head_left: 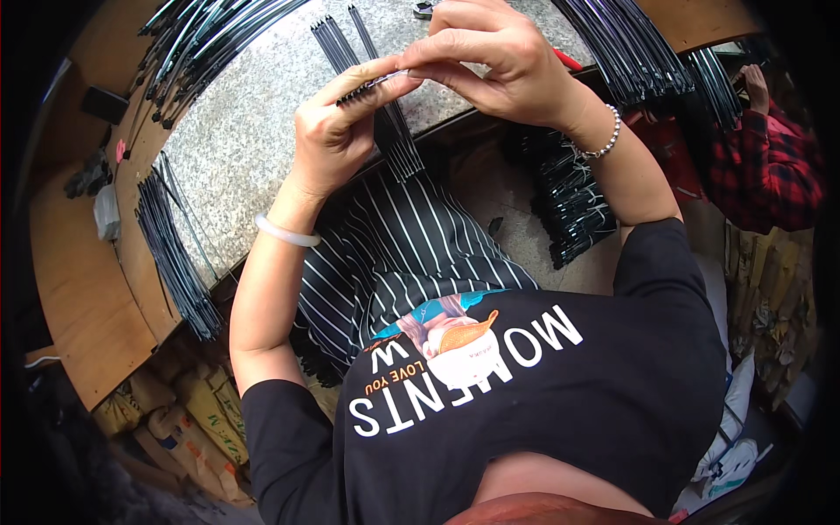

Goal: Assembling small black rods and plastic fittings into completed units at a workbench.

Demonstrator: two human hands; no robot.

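Observation:
My left hand (337, 127) is raised over the near edge of the stone-topped table, its fingers closed around a small dark ribbed strip (357, 92). My right hand (490, 61) meets it from the right, thumb and fingertips pinched together at the strip's right end. What lies between the right fingertips is too small to make out. Below both hands a group of thin black rods (398, 153) runs from the tabletop over the edge toward my lap. The left hand and wrist cover part of these rods.
Bundles of thin black rods lie at the far left (188, 57), near left (179, 254) and far right (626, 48) of the table (227, 140). More tied bundles (569, 197) stand below on the right. A person in a checked sleeve (761, 166) works at the right.

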